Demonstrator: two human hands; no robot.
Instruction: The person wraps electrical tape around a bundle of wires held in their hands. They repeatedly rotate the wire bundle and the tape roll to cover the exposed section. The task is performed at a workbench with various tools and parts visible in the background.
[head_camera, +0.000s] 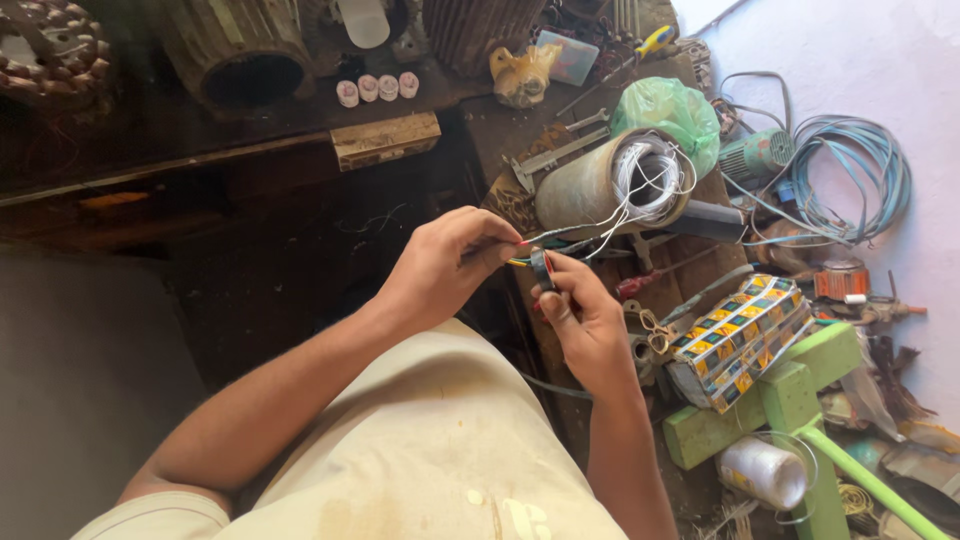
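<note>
- Left hand (450, 262) pinched shut on a bundle of wire leads (560, 238), red and yellow tips showing at the fingertips.
- Right hand (585, 320) closed around a small roll of black tape (541, 268), pressed against the same leads just beside the left hand.
- Leads running up and right into a grey cylindrical motor stator (600, 185) (white wires looped at its open end), lying on its side on the cluttered tabletop (520, 130).
- Green plastic bag (668, 110) behind the stator; blue cable coil (860, 170) far right.
- Patterned carton (745, 338) resting on a green wooden block (790, 395), near the right wrist.
</note>
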